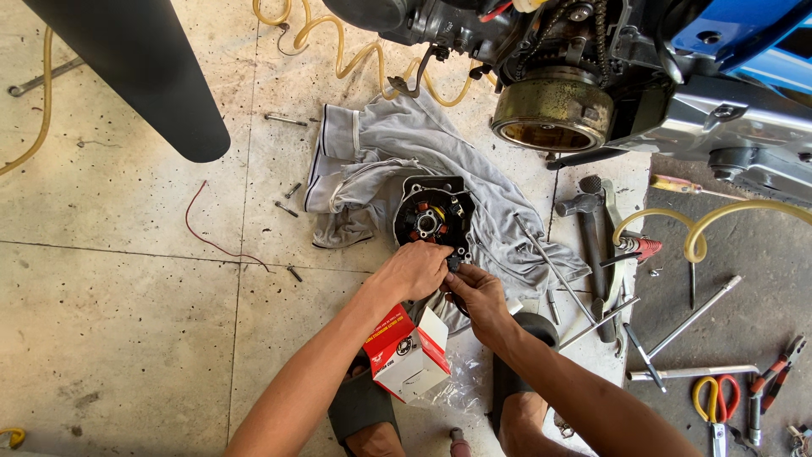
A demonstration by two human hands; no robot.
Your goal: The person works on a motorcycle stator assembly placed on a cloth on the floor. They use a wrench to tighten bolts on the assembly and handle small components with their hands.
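Note:
A black round engine cover with copper stator coils [433, 216] lies on a grey cloth [397, 152] on the concrete floor. My left hand [413, 269] rests on the cover's near edge, fingers curled around it. My right hand [475, 292] is beside it, pinching a small dark part with wires at the cover's lower right. What exactly the fingers hold is partly hidden. A red and white cardboard box [408, 351] stands open below my left forearm, on clear plastic wrap.
A motorcycle engine with a round flywheel [554, 114] and blue bodywork is at the top right. A hammer [588, 224], T-handle wrenches [677, 334], scissors [715, 402], pliers and yellow hose [685, 224] lie at the right. Loose bolts and a red wire [211, 237] are at the left.

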